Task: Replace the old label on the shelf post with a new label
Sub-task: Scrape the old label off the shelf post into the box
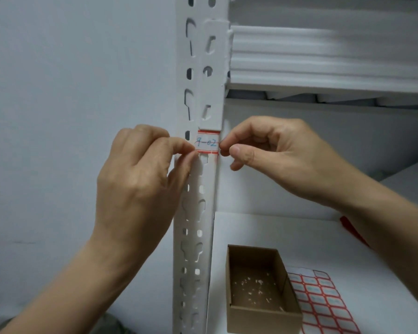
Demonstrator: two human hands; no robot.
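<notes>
A white label with red bands and blue handwriting sat on the front face of the white slotted shelf post, just below a beam bracket. The left hand pinched at the label's lower left corner, thumb and forefinger closed together on its edge. The right hand touched the label's right edge with pinched fingers, the rest curled in. Below, on the white shelf, stood an open cardboard box holding small paper scraps, and just beside it lay a sheet of red-bordered labels.
</notes>
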